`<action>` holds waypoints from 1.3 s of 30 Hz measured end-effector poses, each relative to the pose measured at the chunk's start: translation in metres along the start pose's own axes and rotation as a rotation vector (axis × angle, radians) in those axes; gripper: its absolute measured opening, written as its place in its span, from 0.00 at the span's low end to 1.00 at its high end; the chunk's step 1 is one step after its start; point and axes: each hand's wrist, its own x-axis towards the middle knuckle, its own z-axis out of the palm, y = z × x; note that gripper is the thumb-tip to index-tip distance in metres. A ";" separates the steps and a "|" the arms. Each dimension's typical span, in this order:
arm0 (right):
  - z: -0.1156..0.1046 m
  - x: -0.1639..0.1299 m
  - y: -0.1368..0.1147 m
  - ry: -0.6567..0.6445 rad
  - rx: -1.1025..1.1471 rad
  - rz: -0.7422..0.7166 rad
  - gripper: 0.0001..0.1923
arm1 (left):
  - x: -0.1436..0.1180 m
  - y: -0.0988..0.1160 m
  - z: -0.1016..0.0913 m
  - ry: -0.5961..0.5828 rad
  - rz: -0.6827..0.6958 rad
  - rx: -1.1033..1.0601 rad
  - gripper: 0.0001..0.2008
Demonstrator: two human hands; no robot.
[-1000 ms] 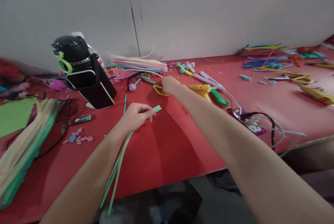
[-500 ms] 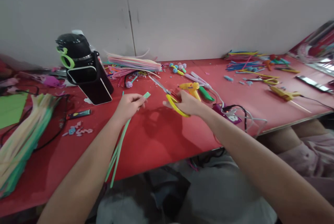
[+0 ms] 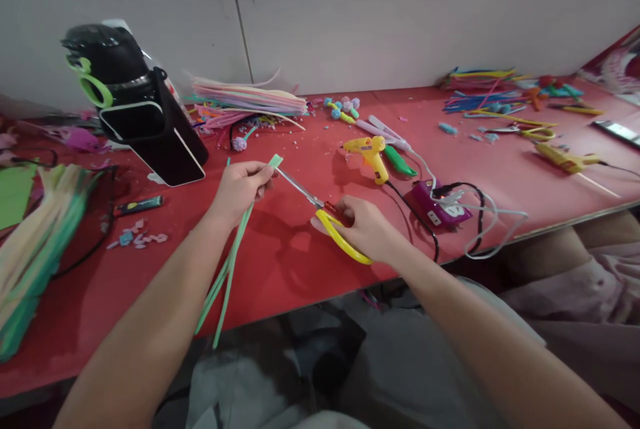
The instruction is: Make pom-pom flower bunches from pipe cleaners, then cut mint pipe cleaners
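Observation:
My left hand [image 3: 241, 187] grips a bundle of long mint-green pipe cleaners [image 3: 229, 273], their short ends poking out past my fingers at the top and the long part trailing down over the table's front edge. My right hand [image 3: 366, 231] holds yellow-handled scissors [image 3: 325, 215]. The thin blades point up and left, and the tips reach the green ends just beside my left fingers. Both hands hover over the red table [image 3: 300, 269].
A black bottle with a green loop [image 3: 103, 62] stands in a black holder [image 3: 160, 142] at back left. Stacked pale strips [image 3: 35, 249] lie at left. A yellow glue gun [image 3: 369, 152], a purple power strip [image 3: 440, 205] with cables and coloured pipe cleaners [image 3: 480, 92] lie right.
My right hand picked up the scissors from the back of the table and drew them toward me, then brought the blades to the green ends in my left hand.

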 end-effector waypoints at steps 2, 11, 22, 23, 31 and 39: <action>0.000 0.002 -0.001 -0.002 0.011 0.005 0.26 | 0.000 0.000 0.000 -0.010 -0.022 -0.013 0.08; 0.001 0.009 -0.011 -0.044 0.036 0.023 0.29 | -0.001 -0.002 -0.003 -0.072 -0.020 -0.072 0.07; -0.010 0.011 -0.010 -0.101 -0.061 -0.040 0.30 | -0.001 0.000 -0.003 -0.097 -0.062 -0.104 0.07; -0.010 0.011 -0.010 -0.100 -0.061 -0.040 0.30 | -0.001 -0.001 -0.002 -0.099 -0.063 -0.109 0.06; -0.008 0.010 -0.010 -0.101 -0.014 -0.025 0.31 | 0.001 -0.001 -0.002 -0.098 -0.061 -0.116 0.06; -0.009 0.010 -0.012 -0.110 -0.028 -0.042 0.32 | 0.000 -0.001 0.000 -0.105 -0.053 -0.118 0.06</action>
